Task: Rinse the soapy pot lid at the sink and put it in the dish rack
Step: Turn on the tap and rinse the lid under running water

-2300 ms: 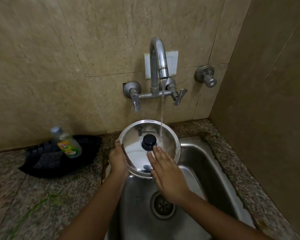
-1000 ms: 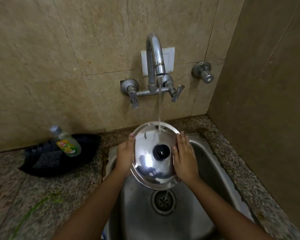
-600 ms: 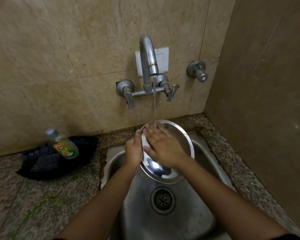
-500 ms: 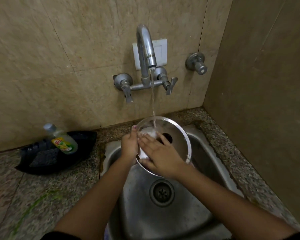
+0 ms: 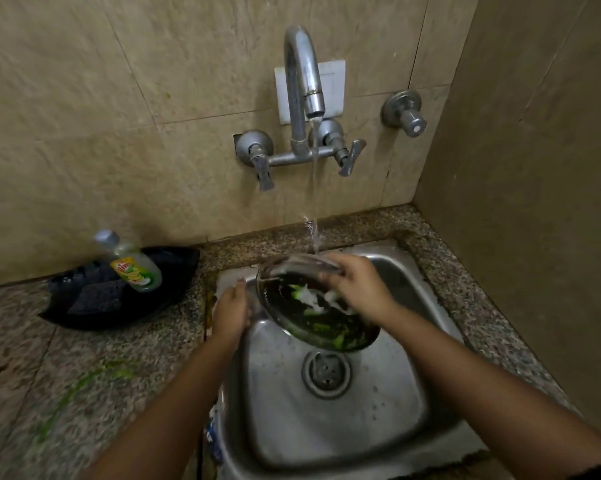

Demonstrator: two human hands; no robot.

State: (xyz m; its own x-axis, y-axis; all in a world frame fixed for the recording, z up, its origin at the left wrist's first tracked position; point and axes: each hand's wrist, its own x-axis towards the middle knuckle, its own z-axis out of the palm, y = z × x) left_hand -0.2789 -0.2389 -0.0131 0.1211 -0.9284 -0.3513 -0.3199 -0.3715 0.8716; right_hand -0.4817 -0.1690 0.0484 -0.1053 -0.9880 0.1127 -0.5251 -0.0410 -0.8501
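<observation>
A round steel pot lid (image 5: 323,327) hangs tilted over the sink (image 5: 326,427), its dark mirror-like face turned toward me with green and white reflections on it. My left hand (image 5: 230,311) holds the lid's left rim. My right hand (image 5: 359,291) grips its far right rim, fingers curled over the edge. Water streams from the wall tap (image 5: 300,81) onto the lid's top edge. The lid's knob is hidden. No dish rack is in view.
A black tray (image 5: 174,292) on the granite counter to the left holds a dish-soap bottle (image 5: 134,268) and a scrub pad (image 5: 96,299). The drain (image 5: 325,374) lies below the lid. A wall (image 5: 534,202) closes the right side. A green streak (image 5: 67,400) marks the counter.
The lid has tipped so its other, dark reflective face points at me. My right hand went from rubbing the lid's face to gripping its far rim. Water keeps running.
</observation>
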